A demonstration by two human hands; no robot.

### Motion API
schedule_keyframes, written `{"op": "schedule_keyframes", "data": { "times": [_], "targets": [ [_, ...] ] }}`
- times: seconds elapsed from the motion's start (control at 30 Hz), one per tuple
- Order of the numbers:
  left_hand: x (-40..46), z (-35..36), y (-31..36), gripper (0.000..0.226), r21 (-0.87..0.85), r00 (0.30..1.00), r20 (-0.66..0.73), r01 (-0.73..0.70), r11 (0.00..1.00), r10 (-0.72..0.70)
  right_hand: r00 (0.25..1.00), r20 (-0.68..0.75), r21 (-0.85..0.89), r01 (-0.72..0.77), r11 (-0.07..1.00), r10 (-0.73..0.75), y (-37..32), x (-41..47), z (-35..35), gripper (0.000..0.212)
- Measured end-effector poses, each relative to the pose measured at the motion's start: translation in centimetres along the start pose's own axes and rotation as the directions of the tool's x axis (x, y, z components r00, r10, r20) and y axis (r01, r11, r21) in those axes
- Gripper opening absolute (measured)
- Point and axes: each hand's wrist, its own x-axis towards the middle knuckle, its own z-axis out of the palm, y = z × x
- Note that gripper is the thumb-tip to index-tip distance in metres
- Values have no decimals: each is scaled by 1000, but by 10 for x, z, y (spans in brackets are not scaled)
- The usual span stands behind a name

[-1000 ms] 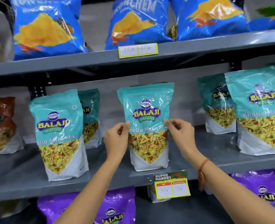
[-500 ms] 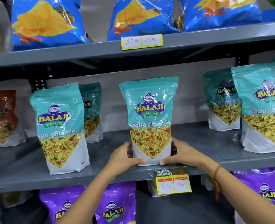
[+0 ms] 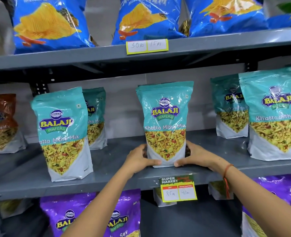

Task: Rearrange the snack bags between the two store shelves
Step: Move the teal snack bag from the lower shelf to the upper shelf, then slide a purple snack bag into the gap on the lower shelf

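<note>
Khatta Mitha Mix bag (image 3: 165,124) stands upright on the middle shelf (image 3: 209,175), its base pinched between left hand (image 3: 138,159) and right hand (image 3: 196,155); so low a grip could let it topple forward off the edge.

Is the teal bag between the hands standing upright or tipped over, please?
Upright. The teal bag stands on its base on the middle shelf, label facing out, with the left hand and right hand at its bottom corners.
</note>
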Motion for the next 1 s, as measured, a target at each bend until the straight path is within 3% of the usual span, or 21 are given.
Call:
{"op": "schedule_keyframes", "data": {
  "times": [0.2, 0.33, 0.4, 0.5, 0.6, 0.7, 0.8, 0.87, 0.93, 1.0],
  "targets": [
    [-12, 0, -3, 81, 0, 992, -117, -52, 999, 51, 998, -47, 172, 37, 984, -30, 5, -10, 1, 113],
    [-30, -6, 1, 86, -100, 967, -241, -114, 988, 87, 957, -283, 142, 108, 984, -64, -2, -29, 9, 101],
    [-44, -9, 3, 77, -156, 938, -329, -166, 974, 108, 884, -458, 136, 169, 976, -90, -11, -45, 22, 90],
    [-77, -10, -3, 57, -247, 867, -488, -246, 937, 99, 716, -663, 7, 300, 954, -220, -28, -71, 50, 63],
    [-123, -10, -32, 43, -269, 783, -620, -268, 925, 47, 597, -709, -125, 418, 900, -375, -33, -99, 89, 44],
    [-162, -6, -90, 34, -261, 752, -657, -162, 952, -52, 552, -670, -215, 495, 842, -496, -22, -121, 136, 31],
    [-184, 5, -164, 26, -200, 785, -594, 69, 977, -177, 609, -556, -229, 542, 808, -566, 8, -125, 186, 21],
    [-191, 15, -205, 28, -173, 811, -522, 202, 964, -264, 713, -452, -205, 503, 840, -537, 33, -117, 216, 21],
    [-195, 26, -238, 41, -159, 826, -436, 320, 934, -357, 879, -316, -129, 334, 934, -358, 57, -102, 243, 33],
    [-195, 38, -259, 63, -186, 821, -335, 424, 887, -462, 986, -126, -39, 107, 994, -111, 76, -86, 266, 62]
  ]
}}
